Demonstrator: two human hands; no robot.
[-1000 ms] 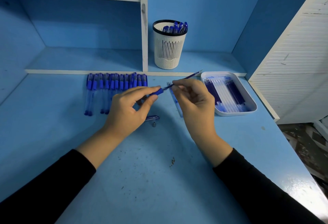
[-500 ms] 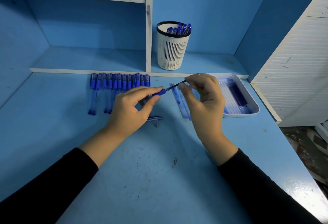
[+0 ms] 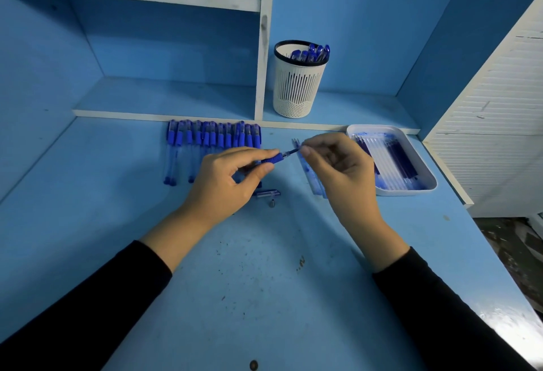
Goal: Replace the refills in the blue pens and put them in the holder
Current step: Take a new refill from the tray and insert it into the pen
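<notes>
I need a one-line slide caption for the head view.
Left hand holds a pen, right hand pinches its refill; holder stands behind.

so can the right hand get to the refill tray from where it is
Probably yes: the tray sits right beside the right hand with nothing between them. That hand is busy, though, pinching a refill in the pen the left hand holds.

I log pen mid-desk, refill protruding toward 2 o'clock; pen row at 10; holder at 12, part-filled.
</notes>
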